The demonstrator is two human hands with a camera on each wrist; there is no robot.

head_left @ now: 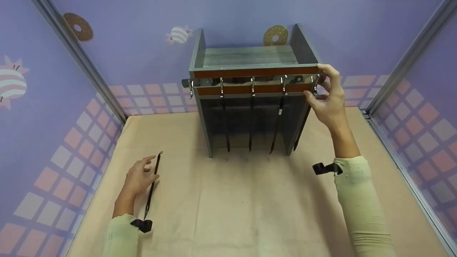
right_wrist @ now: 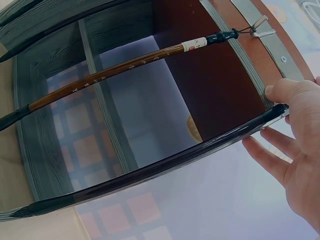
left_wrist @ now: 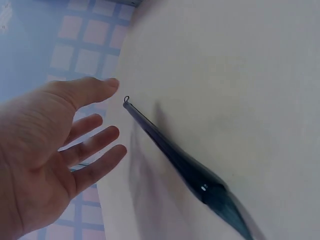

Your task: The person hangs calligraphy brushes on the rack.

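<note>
Five brushes: four hanging on the rack, one lying on the desk.

The rack [head_left: 250, 82] stands at 12 o'clock on the desk [head_left: 250, 200], with five hooks along its rail. Three brushes [head_left: 251, 121] hang from the middle hooks and a fourth brush [head_left: 301, 128] hangs at the rack's right end; the leftmost hook is bare. The right hand [head_left: 328, 96] is up at that right end, thumb and fingers pinching the top of the fourth brush. At 9 o'clock the fifth brush [head_left: 152, 185] lies flat on the desk, loop end pointing away. The left hand [head_left: 139, 176] hovers just beside it, fingers spread and holding nothing.
</note>
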